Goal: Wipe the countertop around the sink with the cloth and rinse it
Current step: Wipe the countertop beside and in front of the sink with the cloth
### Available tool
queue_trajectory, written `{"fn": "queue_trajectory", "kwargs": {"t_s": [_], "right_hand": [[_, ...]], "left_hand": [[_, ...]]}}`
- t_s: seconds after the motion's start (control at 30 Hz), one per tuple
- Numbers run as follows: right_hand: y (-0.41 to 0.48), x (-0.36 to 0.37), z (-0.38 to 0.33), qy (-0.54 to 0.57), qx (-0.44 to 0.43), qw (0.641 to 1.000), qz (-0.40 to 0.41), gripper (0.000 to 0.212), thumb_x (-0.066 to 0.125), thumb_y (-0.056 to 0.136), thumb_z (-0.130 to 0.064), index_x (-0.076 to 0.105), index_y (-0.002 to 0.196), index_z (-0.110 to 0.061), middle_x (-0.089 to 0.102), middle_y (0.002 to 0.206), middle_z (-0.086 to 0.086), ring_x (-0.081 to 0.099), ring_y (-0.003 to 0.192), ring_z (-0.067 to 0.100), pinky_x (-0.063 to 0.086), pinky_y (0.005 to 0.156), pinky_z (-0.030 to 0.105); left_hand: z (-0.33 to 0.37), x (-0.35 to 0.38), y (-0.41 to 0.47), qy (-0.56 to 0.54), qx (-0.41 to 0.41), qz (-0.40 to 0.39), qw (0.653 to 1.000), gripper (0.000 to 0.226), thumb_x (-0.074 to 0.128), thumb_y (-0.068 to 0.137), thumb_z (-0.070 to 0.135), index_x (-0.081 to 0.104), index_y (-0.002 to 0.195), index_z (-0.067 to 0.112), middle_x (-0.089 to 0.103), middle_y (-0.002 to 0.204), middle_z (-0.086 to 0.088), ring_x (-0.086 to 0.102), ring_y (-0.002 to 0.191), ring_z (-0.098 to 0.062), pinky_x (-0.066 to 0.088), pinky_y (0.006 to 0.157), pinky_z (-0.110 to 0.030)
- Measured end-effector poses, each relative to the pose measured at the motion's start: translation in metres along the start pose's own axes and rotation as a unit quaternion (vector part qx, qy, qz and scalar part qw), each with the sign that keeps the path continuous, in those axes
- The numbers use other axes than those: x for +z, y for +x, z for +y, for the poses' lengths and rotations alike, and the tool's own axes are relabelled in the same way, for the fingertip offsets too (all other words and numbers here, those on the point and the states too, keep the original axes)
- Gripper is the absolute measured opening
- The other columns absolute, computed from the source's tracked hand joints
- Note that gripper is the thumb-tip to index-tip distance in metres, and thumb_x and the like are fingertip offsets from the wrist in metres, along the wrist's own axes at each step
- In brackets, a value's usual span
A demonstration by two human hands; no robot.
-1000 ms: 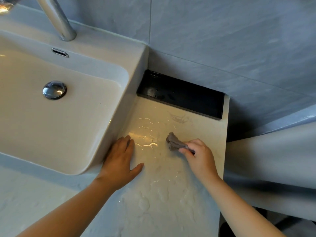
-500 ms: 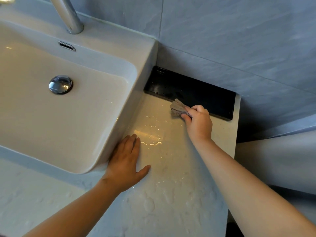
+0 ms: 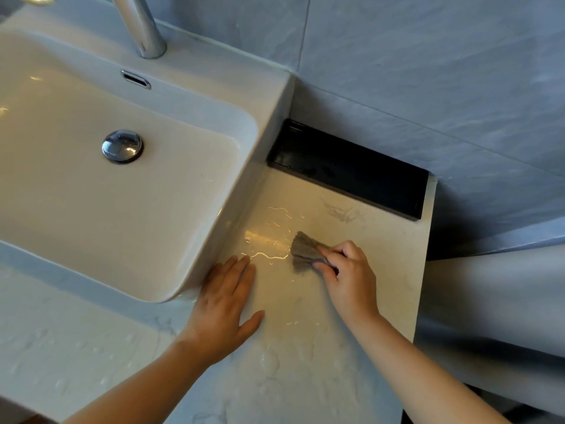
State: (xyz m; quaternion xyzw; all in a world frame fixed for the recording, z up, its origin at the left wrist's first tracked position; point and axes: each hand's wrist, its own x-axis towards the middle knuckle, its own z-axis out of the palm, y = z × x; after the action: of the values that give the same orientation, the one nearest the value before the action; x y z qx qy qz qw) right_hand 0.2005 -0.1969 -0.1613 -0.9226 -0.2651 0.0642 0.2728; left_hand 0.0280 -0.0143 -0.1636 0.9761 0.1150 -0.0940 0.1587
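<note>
Glistening wet countertop (image 3: 321,371) meets white sink (image 3: 269,96) below grey tiled wall (image 3: 428,71).

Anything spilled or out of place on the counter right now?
Yes: water lies pooled on the countertop between the sink and the cloth in the right hand, with droplets nearer the front. Nothing looks damaged.

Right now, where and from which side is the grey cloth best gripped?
Grip the cloth by its gathered right end, coming from the right, as the right hand does: it fans out leftward, flat on the countertop, so only that end is bunched.
</note>
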Motion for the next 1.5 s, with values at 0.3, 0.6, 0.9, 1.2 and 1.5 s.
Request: {"fn": "queue_trajectory", "kwargs": {"t_s": [0.3, 0.6, 0.9, 1.2, 1.5], "right_hand": [[0.063, -0.029, -0.024, 0.037, -0.001, 0.998, 0.044, 0.023, 0.065, 0.088, -0.024, 0.07, 0.11, -0.019, 0.053, 0.091, -0.008, 0.052, 0.083, 0.01, 0.033, 0.058, 0.01], [0.121, 0.012, -0.018, -0.043, 0.018, 0.997, 0.058, 0.028, 0.063, 0.09, -0.024, 0.069, 0.116, -0.02, 0.061, 0.097, 0.001, 0.051, 0.091, 0.02, 0.035, 0.063, 0.026], [0.078, 0.016, -0.018, -0.03, -0.034, 0.999, 0.022, 0.018, 0.067, 0.086, -0.025, 0.072, 0.1, -0.013, 0.054, 0.087, -0.001, 0.05, 0.081, 0.018, 0.035, 0.059, 0.024], [0.002, 0.017, -0.027, -0.007, -0.034, 0.999, -0.003, 0.023, 0.072, 0.081, -0.022, 0.072, 0.104, -0.021, 0.053, 0.084, -0.007, 0.051, 0.077, 0.016, 0.047, 0.054, 0.031], [0.054, -0.009, -0.035, 0.04, -0.024, 0.999, 0.019, 0.022, 0.064, 0.089, -0.024, 0.071, 0.109, -0.019, 0.053, 0.092, -0.009, 0.052, 0.084, 0.01, 0.031, 0.06, 0.009]], "left_hand": [[-0.002, 0.007, -0.015, -0.008, -0.046, 0.012, 0.999, 0.082, 0.021, 0.088, 0.07, 0.025, 0.149, 0.016, 0.024, 0.156, -0.002, 0.022, 0.143, -0.021, 0.017, 0.118, -0.038], [-0.002, 0.007, -0.014, -0.027, -0.032, 0.025, 0.999, 0.078, 0.034, 0.088, 0.064, 0.031, 0.147, 0.013, 0.03, 0.153, -0.004, 0.027, 0.141, -0.023, 0.017, 0.114, -0.034], [-0.002, 0.008, -0.014, -0.029, -0.032, 0.034, 0.998, 0.077, 0.039, 0.087, 0.062, 0.035, 0.145, 0.012, 0.033, 0.152, -0.004, 0.03, 0.14, -0.023, 0.024, 0.116, -0.037], [-0.003, 0.003, -0.024, -0.005, -0.026, 0.021, 0.999, 0.08, 0.032, 0.088, 0.063, 0.022, 0.15, 0.012, 0.026, 0.155, -0.006, 0.026, 0.141, -0.023, 0.017, 0.111, -0.044], [-0.006, -0.001, -0.057, 0.0, -0.073, 0.022, 0.997, 0.073, 0.03, 0.089, 0.064, 0.046, 0.139, 0.013, 0.051, 0.138, -0.007, 0.049, 0.127, -0.029, 0.037, 0.102, -0.042]]}}
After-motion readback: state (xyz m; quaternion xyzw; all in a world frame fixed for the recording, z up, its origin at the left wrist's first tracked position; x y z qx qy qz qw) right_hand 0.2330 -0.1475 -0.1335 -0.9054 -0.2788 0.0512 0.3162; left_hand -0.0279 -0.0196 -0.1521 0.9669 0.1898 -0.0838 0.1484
